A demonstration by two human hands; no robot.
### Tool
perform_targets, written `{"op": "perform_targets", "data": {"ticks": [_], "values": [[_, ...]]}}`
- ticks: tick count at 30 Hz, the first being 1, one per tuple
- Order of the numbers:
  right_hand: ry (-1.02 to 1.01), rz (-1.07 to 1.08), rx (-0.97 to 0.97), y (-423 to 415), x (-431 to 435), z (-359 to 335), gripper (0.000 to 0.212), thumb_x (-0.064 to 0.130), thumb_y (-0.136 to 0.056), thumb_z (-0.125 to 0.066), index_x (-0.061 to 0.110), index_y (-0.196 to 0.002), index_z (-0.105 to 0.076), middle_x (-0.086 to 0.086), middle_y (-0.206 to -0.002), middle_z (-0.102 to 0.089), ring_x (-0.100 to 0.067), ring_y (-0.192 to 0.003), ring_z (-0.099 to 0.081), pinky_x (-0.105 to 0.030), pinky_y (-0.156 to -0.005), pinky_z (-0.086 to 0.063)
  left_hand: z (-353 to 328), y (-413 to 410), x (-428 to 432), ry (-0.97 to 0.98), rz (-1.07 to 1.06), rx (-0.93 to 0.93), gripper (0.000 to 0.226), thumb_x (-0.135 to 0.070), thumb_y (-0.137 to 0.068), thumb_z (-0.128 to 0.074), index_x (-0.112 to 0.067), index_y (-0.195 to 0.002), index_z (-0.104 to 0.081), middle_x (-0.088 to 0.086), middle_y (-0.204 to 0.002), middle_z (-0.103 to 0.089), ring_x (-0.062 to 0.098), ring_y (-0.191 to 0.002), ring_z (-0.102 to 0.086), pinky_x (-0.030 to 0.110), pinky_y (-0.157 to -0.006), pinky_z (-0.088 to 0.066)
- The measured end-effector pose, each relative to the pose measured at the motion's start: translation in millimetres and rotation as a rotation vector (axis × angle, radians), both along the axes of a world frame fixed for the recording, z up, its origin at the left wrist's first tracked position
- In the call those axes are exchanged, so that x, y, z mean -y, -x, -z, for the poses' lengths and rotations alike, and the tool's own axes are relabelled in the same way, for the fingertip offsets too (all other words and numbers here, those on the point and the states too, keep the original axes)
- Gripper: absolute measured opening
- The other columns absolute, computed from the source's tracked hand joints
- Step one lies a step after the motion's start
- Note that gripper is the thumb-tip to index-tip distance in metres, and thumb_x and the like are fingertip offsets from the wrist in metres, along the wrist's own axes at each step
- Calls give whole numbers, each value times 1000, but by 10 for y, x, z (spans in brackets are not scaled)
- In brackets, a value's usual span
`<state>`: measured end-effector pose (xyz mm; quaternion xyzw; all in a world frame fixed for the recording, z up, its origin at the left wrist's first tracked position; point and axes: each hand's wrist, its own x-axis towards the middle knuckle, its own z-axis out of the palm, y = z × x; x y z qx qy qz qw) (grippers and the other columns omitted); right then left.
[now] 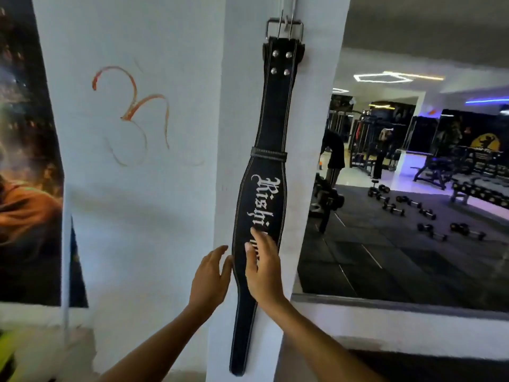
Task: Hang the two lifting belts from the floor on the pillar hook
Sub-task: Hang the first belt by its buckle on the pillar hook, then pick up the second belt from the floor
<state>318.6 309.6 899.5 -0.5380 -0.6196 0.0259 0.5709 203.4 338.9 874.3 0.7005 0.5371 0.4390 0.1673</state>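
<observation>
A long black lifting belt (271, 128) with white lettering hangs straight down the white pillar (311, 133). Its steel buckle (285, 27) is caught on a metal hook (287, 22) near the top of the frame. My right hand (261, 268) lies flat on the belt's wide lower part, fingers spread over the lettering. My left hand (210, 274) is open beside the belt's left edge, its fingertips touching or almost touching that edge. Neither hand grips anything. I see only one belt; whether another hangs behind it is hidden.
To the left is a white wall with an orange painted mark (132, 111) and a dark poster (24, 161). To the right, a mirror (413, 188) shows the gym floor with dumbbells, benches, racks and a person bending over.
</observation>
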Motion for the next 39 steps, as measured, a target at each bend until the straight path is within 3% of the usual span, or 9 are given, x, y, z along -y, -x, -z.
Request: {"op": "perform_targets", "data": {"ticks": [4,11,14,16,21,24,28,33,39], "values": [[259,-27,-64,66,179,816,38,25,-100,-49,15,-136,-51,-8,-141,-53,-22,-131,-50,-27,-104,-45,722,101,226,158,44,-38,29,-31,-97,-44,-15,-110,-64,5,-112,-70,20,-99,-65,29,-84,-50],[638,-34,-90,96,456,2333,33,17,-99,-51,4,-129,-57,-14,-126,-61,-26,-118,-57,-24,-101,-42,2131,213,623,588,34,-56,26,-16,-95,-49,3,-86,-64,20,-84,-69,36,-79,-62,37,-68,-46],[754,-32,-80,28,588,3157,33,15,-97,-51,-1,-125,-58,-18,-121,-63,-32,-115,-58,-39,-101,-47,2908,292,774,734,17,-104,24,-17,-94,-51,2,-87,-65,23,-85,-69,39,-80,-63,42,-69,-49],[826,-22,-73,-24,682,3739,33,12,-96,-53,-4,-123,-58,-21,-118,-64,-36,-111,-60,-45,-97,-49,3451,316,867,821,-1,-130,24,-19,-94,-51,0,-92,-65,23,-89,-70,38,-83,-63,37,-68,-46],[1023,-40,-10,-183,960,5287,31,11,-96,-55,-5,-122,-59,-23,-114,-64,-37,-109,-59,-42,-96,-48,4898,212,1136,1012,-11,-157,27,-21,-95,-50,0,-98,-66,22,-94,-70,37,-88,-63,28,-65,-36],[1154,-67,-2,-297,1150,6224,30,11,-96,-54,-2,-123,-59,-20,-116,-64,-33,-113,-57,-35,-98,-43,5878,71,1339,1138,1,-160,28,-23,-94,-49,-3,-100,-66,21,-96,-70,37,-90,-64,32,-69,-44],[1309,-125,71,-505,1316,7428,32,13,-96,-55,-2,-124,-57,-22,-116,-62,-35,-112,-57,-45,-97,-48,7206,-129,1558,1258,108,-244,32,-30,-94,-45,-6,-101,-65,19,-99,-69,38,-92,-63,37,-74,-50],[1446,-135,246,-887,1238,8793,37,16,-97,-54,3,-132,-51,-17,-127,-55,-30,-119,-52,-40,-100,-46,8665,-341,1785,1321,165,-303,35,-33,-96,-45,-5,-106,-63,24,-105,-66,42,-96,-62,39,-76,-48],[1567,-142,794,-1056,1117,9730,58,37,-91,-61,6,-136,-42,-18,-148,-33,-38,-135,-29,-47,-99,-43,9502,-465,2166,1464,117,-158,36,-32,-96,-46,-1,-99,-64,25,-99,-67,41,-90,-61,35,-71,-45]]}}
